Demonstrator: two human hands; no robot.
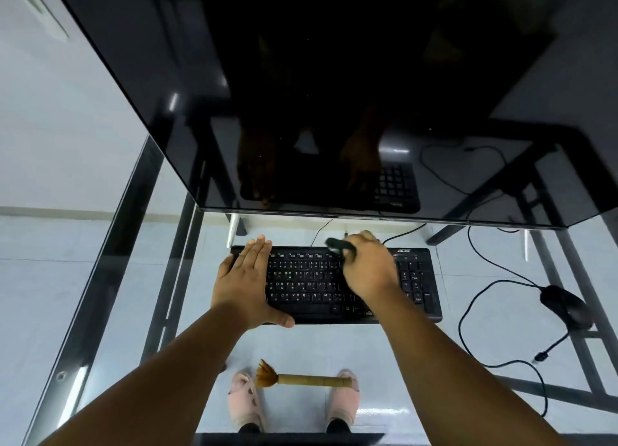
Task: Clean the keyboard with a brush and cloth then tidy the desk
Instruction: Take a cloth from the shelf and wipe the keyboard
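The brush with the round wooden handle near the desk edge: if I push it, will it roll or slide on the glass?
The brown-bristled brush with a round wooden handle would probably roll if pushed sideways, its handle being cylindrical. Its flared bristles may stop it soon. On the smooth glass desk top it likely slides easily too.

On the glass desk (434, 362), the left hand (245, 283) lies flat on the black keyboard (414, 285) while the right hand (368, 270) holds a dark cloth (339, 246), and the brush (301, 377) lies nearer.
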